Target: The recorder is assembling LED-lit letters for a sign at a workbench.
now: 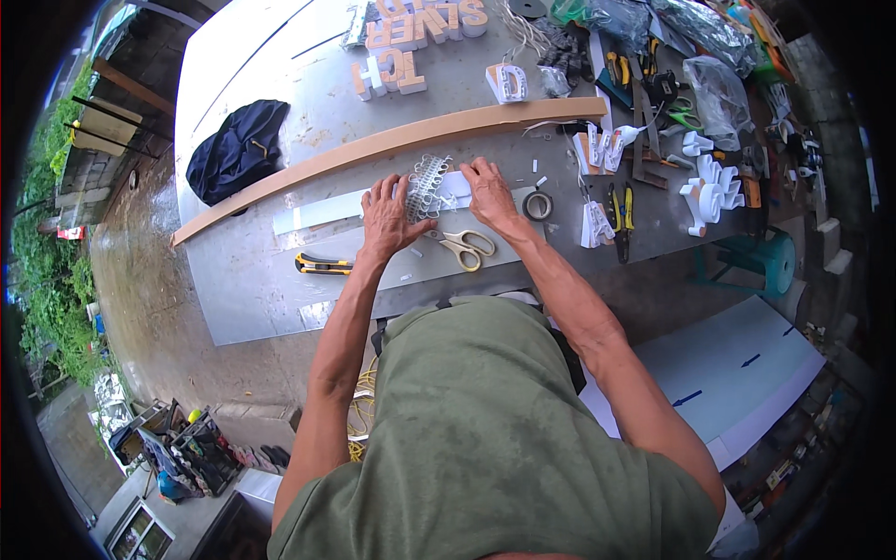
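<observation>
On the grey metal table, a long flat white strip (pixel 322 213) lies in front of me. Over it, between my hands, sits a tangled bunch of looped white wire with small pieces on it (pixel 429 187). My left hand (pixel 386 219) rests on the strip beside this bunch, open, fingers spread and thumb stretched toward the right. With bent fingers, my right hand (pixel 492 196) holds the strip's right end; its thumb is mostly hidden. Closer to me are scissors with cream handles (pixel 467 250) and a yellow-and-black box cutter (pixel 324 265). A tape roll (pixel 537 205) lies right of my right hand.
A long brown strip (pixel 373 153) crosses the table beyond my hands. Dark cloth (pixel 238 151) lies at left. Block letters (pixel 397 73) stand at the back. White letter shapes (pixel 714 191), pliers (pixel 627 207) and a clear plastic bag (pixel 719 98) crowd the right side.
</observation>
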